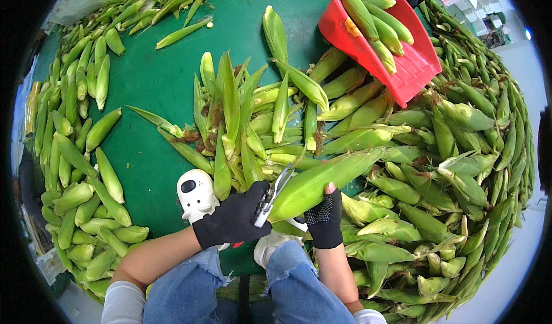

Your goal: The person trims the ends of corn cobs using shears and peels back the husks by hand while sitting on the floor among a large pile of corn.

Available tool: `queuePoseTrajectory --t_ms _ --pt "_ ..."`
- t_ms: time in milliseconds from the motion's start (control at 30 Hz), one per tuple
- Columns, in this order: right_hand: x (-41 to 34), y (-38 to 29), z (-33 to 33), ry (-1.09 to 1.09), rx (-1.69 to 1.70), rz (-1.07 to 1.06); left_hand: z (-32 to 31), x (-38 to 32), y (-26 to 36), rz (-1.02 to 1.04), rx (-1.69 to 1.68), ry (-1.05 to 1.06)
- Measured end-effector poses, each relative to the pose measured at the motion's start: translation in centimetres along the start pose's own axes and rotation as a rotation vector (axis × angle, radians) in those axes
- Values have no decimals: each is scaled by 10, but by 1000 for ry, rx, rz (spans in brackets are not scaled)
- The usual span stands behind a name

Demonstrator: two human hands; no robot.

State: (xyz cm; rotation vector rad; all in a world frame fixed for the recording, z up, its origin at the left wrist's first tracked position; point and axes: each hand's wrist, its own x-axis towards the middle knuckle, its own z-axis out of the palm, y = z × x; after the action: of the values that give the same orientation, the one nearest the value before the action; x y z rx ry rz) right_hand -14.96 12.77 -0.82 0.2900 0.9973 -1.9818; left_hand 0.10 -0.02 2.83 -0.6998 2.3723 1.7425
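Observation:
My left hand [233, 216], in a black glove, is closed around metal pruning shears [281, 185]. Their blades lie against the lower-left end of a large green ear of corn in its husk [321, 181]. My right hand [325, 218], in a black fingerless glove with white grip dots, holds that ear from below, its bare thumb tip pressed on the husk. The ear slants up to the right over my knees. Just ahead of the hands lies a heap of loose husk leaves and stalk ends [235, 121], some with brown silk.
Unhusked ears [422, 186] pile high on the right. Trimmed ears [86, 203] curve along the left. A red plastic scoop [414, 71] with several ears rests at the upper right. White cartoon-faced slippers [196, 192] are on my feet. The floor is a green sheet [151, 78].

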Motion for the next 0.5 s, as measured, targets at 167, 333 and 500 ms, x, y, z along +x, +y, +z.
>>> queuePoseTrajectory --t_ms 167,333,500 --pt "3 -5 1 -114 125 -7 5 4 -3 146 -16 70" --pt "3 -5 13 -88 130 8 3 3 6 202 40 100" --pt "4 2 16 -69 111 14 -1 2 2 113 -93 33"
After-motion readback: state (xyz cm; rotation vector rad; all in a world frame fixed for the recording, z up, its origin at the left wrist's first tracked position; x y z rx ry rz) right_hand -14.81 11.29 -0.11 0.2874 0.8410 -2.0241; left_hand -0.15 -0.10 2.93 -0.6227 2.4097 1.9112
